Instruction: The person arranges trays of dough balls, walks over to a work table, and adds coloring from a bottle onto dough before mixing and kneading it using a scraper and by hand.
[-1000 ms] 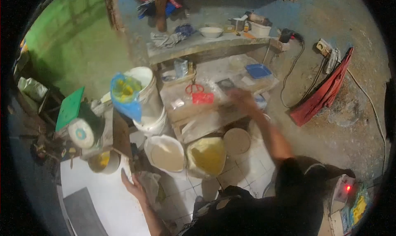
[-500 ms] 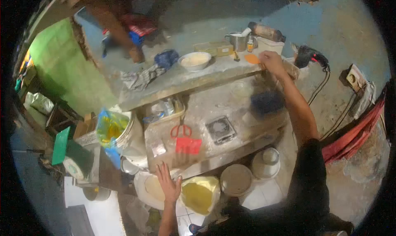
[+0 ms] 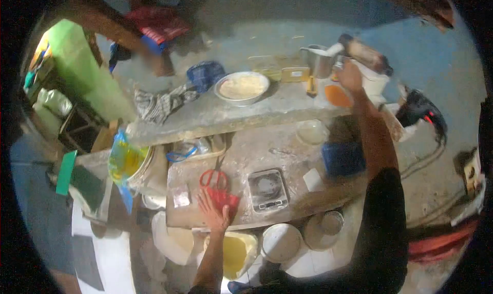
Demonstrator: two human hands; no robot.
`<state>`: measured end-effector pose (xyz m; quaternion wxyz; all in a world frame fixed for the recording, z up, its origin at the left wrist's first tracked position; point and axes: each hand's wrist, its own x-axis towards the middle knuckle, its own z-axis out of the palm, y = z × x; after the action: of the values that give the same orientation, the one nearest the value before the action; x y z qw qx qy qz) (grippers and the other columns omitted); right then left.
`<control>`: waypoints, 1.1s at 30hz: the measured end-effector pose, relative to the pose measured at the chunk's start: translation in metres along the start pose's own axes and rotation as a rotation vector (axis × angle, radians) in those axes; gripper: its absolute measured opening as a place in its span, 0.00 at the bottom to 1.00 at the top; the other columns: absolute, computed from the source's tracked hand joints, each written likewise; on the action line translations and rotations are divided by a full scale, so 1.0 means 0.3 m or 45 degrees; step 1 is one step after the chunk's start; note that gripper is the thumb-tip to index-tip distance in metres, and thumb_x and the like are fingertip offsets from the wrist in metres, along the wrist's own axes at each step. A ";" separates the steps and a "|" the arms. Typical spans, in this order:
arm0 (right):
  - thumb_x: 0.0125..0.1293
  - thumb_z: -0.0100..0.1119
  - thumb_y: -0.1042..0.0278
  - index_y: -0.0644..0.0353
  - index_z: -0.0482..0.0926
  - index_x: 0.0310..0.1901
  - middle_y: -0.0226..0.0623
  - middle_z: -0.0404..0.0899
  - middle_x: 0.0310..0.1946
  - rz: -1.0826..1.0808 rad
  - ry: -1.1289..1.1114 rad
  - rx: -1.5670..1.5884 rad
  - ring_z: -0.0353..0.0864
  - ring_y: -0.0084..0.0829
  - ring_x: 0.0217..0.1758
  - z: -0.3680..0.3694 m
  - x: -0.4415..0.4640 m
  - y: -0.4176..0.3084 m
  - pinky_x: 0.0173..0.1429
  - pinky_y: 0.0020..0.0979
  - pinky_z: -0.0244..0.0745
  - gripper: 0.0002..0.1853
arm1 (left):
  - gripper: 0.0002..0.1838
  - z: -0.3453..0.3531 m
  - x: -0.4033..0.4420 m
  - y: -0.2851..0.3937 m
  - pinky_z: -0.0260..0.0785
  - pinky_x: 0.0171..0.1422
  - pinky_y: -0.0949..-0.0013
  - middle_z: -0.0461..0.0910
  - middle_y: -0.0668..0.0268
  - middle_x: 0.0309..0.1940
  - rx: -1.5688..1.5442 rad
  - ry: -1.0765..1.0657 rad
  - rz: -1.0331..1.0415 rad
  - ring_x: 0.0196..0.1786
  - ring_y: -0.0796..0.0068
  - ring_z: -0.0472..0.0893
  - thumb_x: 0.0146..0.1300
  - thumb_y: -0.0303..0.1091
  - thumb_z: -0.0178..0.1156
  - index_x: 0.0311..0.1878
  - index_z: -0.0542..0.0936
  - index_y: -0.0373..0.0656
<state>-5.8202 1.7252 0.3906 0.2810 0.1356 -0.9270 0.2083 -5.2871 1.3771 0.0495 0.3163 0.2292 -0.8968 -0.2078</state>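
Bottle [image 3: 337, 70]: small, on the far ledge [image 3: 287, 100], just beside the right hand [image 3: 350, 78]. Starting nearest, below the counter [image 3: 246, 150]: to be seen, a yellow-lined tub [image 3: 232, 257] and, just right of it, a white bucket [image 3: 281, 242]. On the counter's front part: left hand [image 3: 214, 213] laid palm down, fingers splayed and grasping nothing, partly over the red packet [image 3: 231, 201]. Just behind: scissors [image 3: 213, 179]. Farther right: a scale [image 3: 267, 187], then a blue tray [image 3: 342, 159], with the right arm stretched past. Up on the ledge: an orange scraper [image 3: 338, 96] by the right wrist, and a metal cup [image 3: 319, 63] near the bottle. Fingertips hidden behind the right hand; no telling whether grasping the bottle or merely alongside. Judged from this: at the reaching step, left hand probably bracing. Seems to call next for a careful grip, clear of scraper and cup.
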 end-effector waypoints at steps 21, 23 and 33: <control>0.78 0.65 0.51 0.68 0.74 0.72 0.54 0.82 0.66 -0.433 0.018 0.140 0.82 0.45 0.69 -0.240 -0.284 -0.107 0.70 0.42 0.75 0.32 | 0.52 -0.204 -0.058 0.129 0.51 0.88 0.44 0.60 0.44 0.83 -0.439 0.137 0.127 0.85 0.40 0.59 0.65 0.54 0.73 0.83 0.60 0.37; 0.78 0.65 0.63 0.66 0.73 0.74 0.50 0.82 0.65 -0.318 -0.297 0.523 0.81 0.39 0.67 -0.391 -0.632 -0.377 0.67 0.38 0.77 0.28 | 0.53 -0.358 -0.107 0.274 0.53 0.87 0.45 0.60 0.44 0.83 -0.485 0.113 0.196 0.84 0.41 0.60 0.64 0.52 0.75 0.84 0.59 0.37; 0.65 0.76 0.64 0.60 0.77 0.64 0.45 0.86 0.50 -0.706 -1.125 1.084 0.90 0.41 0.48 -0.500 -2.136 -1.203 0.51 0.41 0.86 0.28 | 0.38 -0.877 -0.761 0.205 0.75 0.66 0.52 0.78 0.47 0.64 -0.791 -0.112 -0.367 0.64 0.44 0.81 0.65 0.36 0.74 0.74 0.66 0.40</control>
<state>-5.1014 1.5642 0.2459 -0.1595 0.5399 -0.7228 0.4007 -4.9712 1.4907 0.1612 0.2994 0.2370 -0.7619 -0.5231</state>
